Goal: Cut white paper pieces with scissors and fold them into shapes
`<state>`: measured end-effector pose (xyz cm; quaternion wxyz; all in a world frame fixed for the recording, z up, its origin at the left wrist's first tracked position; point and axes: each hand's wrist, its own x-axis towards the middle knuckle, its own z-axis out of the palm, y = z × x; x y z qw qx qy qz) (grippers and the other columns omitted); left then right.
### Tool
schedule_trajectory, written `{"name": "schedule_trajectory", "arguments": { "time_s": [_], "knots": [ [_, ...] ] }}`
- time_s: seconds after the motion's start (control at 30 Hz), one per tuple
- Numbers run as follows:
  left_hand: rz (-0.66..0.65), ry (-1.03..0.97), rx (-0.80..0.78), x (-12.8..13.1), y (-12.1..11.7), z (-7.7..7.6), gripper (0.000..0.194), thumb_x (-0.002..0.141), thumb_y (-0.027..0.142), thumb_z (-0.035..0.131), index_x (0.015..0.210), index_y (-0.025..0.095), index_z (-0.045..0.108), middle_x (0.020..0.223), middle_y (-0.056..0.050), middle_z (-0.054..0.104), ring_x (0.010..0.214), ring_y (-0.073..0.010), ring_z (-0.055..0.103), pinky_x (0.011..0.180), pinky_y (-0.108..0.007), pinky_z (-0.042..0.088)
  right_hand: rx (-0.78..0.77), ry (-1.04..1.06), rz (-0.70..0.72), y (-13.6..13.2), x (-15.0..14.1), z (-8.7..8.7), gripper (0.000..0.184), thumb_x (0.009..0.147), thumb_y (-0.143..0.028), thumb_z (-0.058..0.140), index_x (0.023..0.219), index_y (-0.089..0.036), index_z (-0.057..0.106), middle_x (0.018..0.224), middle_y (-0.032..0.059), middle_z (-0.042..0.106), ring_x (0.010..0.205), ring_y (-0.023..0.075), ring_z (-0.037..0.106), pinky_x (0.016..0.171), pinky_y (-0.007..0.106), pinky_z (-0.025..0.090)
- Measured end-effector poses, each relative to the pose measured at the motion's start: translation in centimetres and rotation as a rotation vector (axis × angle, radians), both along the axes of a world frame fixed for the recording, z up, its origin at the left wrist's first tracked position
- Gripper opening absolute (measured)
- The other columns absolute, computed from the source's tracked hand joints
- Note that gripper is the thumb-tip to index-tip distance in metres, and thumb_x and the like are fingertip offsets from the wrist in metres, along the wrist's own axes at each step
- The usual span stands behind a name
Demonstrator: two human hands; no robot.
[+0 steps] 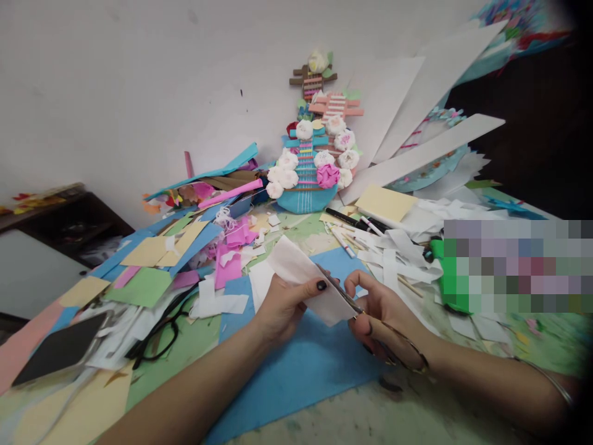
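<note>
Between my thumb and fingers, my left hand point(290, 304) grips a piece of white paper point(296, 262) that looks folded. My right hand point(386, 321) has its fingers in the handles of a pair of scissors point(345, 296). The blades lie along the paper's right edge, close to my left fingers; whether they are closed on it I cannot tell. Beneath both hands a blue sheet point(296, 383) covers part of the table.
Against the wall stands a blue paper instrument point(306, 198) with paper flowers. Coloured paper scraps point(141, 287), glasses point(160, 340) and a dark phone point(62, 346) lie left. Markers point(340, 241), white strips point(403, 253) and a green object point(449, 278) are right.
</note>
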<state>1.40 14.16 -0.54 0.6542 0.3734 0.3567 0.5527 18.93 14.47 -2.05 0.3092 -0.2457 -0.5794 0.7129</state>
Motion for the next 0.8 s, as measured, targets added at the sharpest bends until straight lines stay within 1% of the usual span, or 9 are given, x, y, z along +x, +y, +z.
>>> {"name": "schedule_trajectory", "arguments": {
  "time_s": [0.1,0.17,0.27,0.37,0.47,0.6,0.7,0.8],
  "knots": [
    [-0.024,-0.056,0.013,-0.4,0.3,0.1,0.032,0.060,0.030,0.081,0.085,0.013,0.070,0.073,-0.008,0.072,0.069,-0.0215,0.067,0.070,-0.033,0.051,0.003,0.045,0.008,0.1,0.1,-0.4,0.061,0.066,-0.065,0.069,0.090,-0.025,0.031,0.046,-0.0132,0.047,0.030,0.0036,0.032,0.030,0.012,0.026],
    [-0.008,-0.096,0.023,-0.8,0.6,0.3,0.033,0.060,0.031,0.081,0.087,0.015,0.070,0.073,-0.007,0.072,0.070,-0.0219,0.068,0.070,-0.033,0.051,0.008,0.061,0.017,0.2,0.1,-0.5,0.061,0.066,-0.065,0.069,0.091,-0.025,0.031,0.047,-0.0128,0.048,0.031,0.0034,0.033,0.030,0.011,0.026],
    [0.037,-0.116,0.013,-1.3,1.0,0.4,0.027,0.058,0.028,0.082,0.080,0.016,0.070,0.065,-0.003,0.070,0.068,-0.0208,0.068,0.069,-0.031,0.050,0.010,0.052,0.037,0.2,0.1,-0.4,0.062,0.065,-0.066,0.069,0.091,-0.025,0.030,0.049,-0.0123,0.049,0.032,0.0033,0.034,0.030,0.011,0.025],
    [0.056,-0.069,0.006,-1.5,1.2,0.4,0.027,0.054,0.027,0.084,0.071,0.014,0.069,0.063,-0.004,0.069,0.065,-0.0207,0.066,0.065,-0.030,0.049,-0.005,0.040,0.045,0.1,0.2,-0.2,0.067,0.061,-0.069,0.070,0.092,-0.025,0.030,0.052,-0.0116,0.050,0.034,0.0038,0.035,0.031,0.012,0.028],
    [0.063,-0.013,0.013,-1.5,1.2,0.3,0.030,0.052,0.029,0.085,0.068,0.012,0.067,0.065,-0.006,0.069,0.062,-0.0199,0.064,0.063,-0.031,0.048,-0.011,0.042,0.059,0.1,0.3,-0.3,0.070,0.058,-0.070,0.070,0.095,-0.025,0.031,0.054,-0.0108,0.050,0.037,0.0042,0.037,0.034,0.013,0.030],
    [0.066,0.002,-0.007,-1.4,1.1,0.1,0.033,0.048,0.029,0.087,0.067,0.010,0.067,0.064,-0.006,0.067,0.065,-0.0173,0.062,0.066,-0.028,0.047,-0.007,0.047,0.069,0.1,0.3,-0.5,0.069,0.059,-0.069,0.070,0.096,-0.024,0.032,0.055,-0.0096,0.053,0.038,0.0049,0.039,0.035,0.013,0.031],
    [0.059,0.007,-0.033,-1.3,1.1,-0.1,0.035,0.046,0.028,0.088,0.066,0.009,0.067,0.063,-0.004,0.066,0.062,-0.0144,0.059,0.061,-0.025,0.045,-0.003,0.062,0.071,0.1,0.2,-0.7,0.068,0.061,-0.068,0.070,0.096,-0.024,0.032,0.056,-0.0089,0.054,0.037,0.0049,0.039,0.035,0.013,0.032],
    [0.046,0.012,-0.045,-1.1,1.1,-0.2,0.035,0.045,0.028,0.088,0.066,0.010,0.066,0.063,-0.003,0.065,0.060,-0.0134,0.058,0.059,-0.024,0.045,-0.008,0.070,0.062,0.1,0.2,-0.7,0.067,0.062,-0.067,0.070,0.095,-0.023,0.032,0.056,-0.0086,0.054,0.039,0.0051,0.042,0.036,0.013,0.035]
  ]
}}
